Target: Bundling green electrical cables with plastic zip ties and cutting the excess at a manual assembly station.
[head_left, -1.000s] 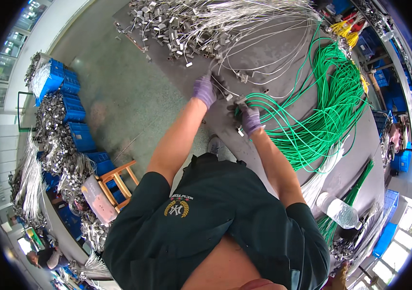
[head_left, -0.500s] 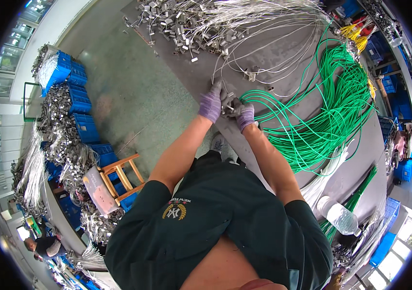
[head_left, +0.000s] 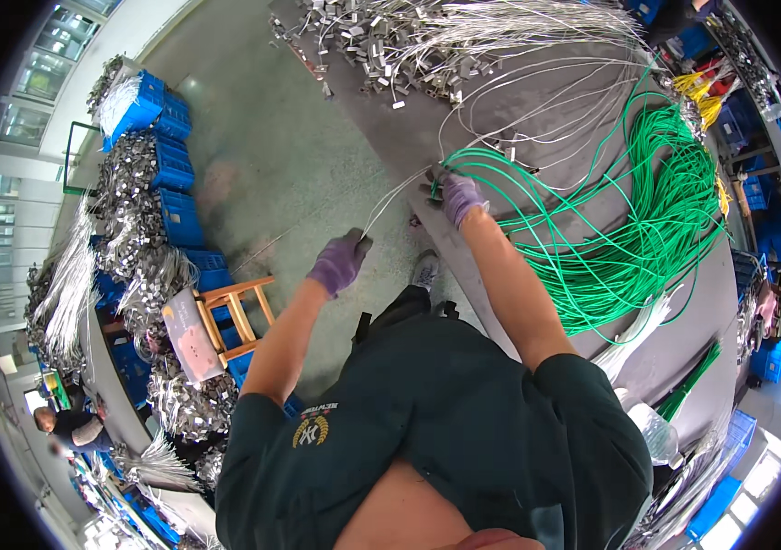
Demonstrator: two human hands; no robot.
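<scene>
Both my hands wear purple gloves with dark grey fingers. My left hand [head_left: 337,263] is closed on the ends of thin silvery wires [head_left: 397,191], off the table's edge above the floor. From there the wires stretch up to my right hand [head_left: 460,197], whose fingers are closed round them over the grey table [head_left: 409,137]. What else lies inside the right fingers is hidden. Green cables [head_left: 500,165] loop out beside that hand and join a large green coil [head_left: 661,192] on the right.
Small metal pieces [head_left: 372,46] and long pale wires [head_left: 537,27] cover the far table. A clear plastic bottle [head_left: 654,433] lies at the near right. Left are blue crates [head_left: 173,165] of metal parts, a wooden stool [head_left: 242,312], and another person [head_left: 83,426] farther off.
My left hand has drawn away from the right, toward me and leftward, pulling the wires out between them. My right hand has shifted slightly up and left.
</scene>
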